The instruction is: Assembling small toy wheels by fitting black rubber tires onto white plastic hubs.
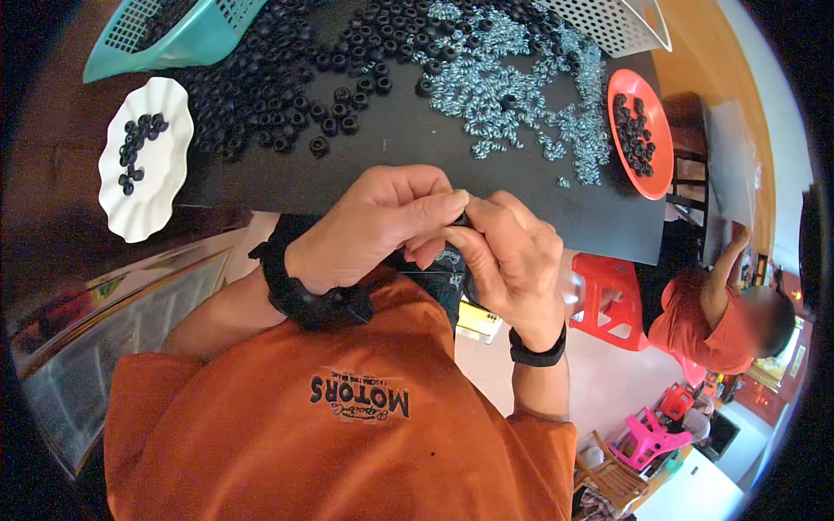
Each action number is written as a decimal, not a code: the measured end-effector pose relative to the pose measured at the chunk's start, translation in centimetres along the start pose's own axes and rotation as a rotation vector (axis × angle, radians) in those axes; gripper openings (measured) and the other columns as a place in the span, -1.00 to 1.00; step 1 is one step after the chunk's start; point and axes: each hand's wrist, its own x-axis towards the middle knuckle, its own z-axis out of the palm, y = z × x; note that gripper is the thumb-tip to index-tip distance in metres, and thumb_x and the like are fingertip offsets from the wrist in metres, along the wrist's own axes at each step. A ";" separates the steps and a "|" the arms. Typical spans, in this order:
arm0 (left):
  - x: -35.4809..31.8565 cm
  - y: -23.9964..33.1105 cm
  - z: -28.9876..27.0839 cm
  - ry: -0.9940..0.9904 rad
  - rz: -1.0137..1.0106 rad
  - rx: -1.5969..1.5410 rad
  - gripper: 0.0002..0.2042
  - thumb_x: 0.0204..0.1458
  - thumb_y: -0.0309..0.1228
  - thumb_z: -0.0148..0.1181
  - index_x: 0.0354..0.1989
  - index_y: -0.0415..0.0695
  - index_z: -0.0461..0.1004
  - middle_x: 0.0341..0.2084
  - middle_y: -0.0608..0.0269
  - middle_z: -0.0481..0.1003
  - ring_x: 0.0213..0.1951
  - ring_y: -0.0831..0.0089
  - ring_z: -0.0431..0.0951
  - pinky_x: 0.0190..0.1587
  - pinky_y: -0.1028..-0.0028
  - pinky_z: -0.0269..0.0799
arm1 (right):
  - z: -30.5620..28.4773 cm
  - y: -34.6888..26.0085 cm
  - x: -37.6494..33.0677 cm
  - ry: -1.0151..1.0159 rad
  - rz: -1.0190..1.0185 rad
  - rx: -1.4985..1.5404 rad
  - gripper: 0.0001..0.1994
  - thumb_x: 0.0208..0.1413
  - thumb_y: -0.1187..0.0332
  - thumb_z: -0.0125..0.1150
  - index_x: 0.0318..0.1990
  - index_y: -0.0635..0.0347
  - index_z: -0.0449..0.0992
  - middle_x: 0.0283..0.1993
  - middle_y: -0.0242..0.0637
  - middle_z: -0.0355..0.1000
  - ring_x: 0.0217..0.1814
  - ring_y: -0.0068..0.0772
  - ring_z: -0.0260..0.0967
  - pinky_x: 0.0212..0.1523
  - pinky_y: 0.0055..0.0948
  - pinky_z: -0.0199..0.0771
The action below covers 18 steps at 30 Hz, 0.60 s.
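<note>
Both hands meet in front of my body at the near edge of the table. My left hand (391,217) is closed, its thumb and index finger pinched together. My right hand (517,256) is closed too, thumb and fingertips pressed toward the left ones. Between the fingertips shows a bit of a small black part (461,220), mostly covered by the fingers. Beyond the hands, many black ring-shaped parts (269,95) are heaped on the dark table (408,139). Beside them lies a pile of small silvery coil springs (495,82).
A white scalloped plate (161,195) at left and an orange-red plate (656,174) at right hold black parts. A teal basket (213,39) and a white perforated basket (638,35) stand at the back. Red stool (599,304) and another person (695,321) are at right.
</note>
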 end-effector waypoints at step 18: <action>-0.1 1.5 -0.4 0.109 0.007 0.194 -0.70 0.24 -0.29 -0.11 -0.31 -0.29 0.44 -0.73 0.44 0.23 -0.65 0.62 0.32 -0.55 0.62 0.26 | -15.5 12.3 -2.3 0.189 0.561 -0.385 -0.71 0.12 0.39 0.14 -0.05 0.37 0.47 -0.27 -0.24 0.50 -0.29 -0.58 0.35 -0.24 -0.57 0.34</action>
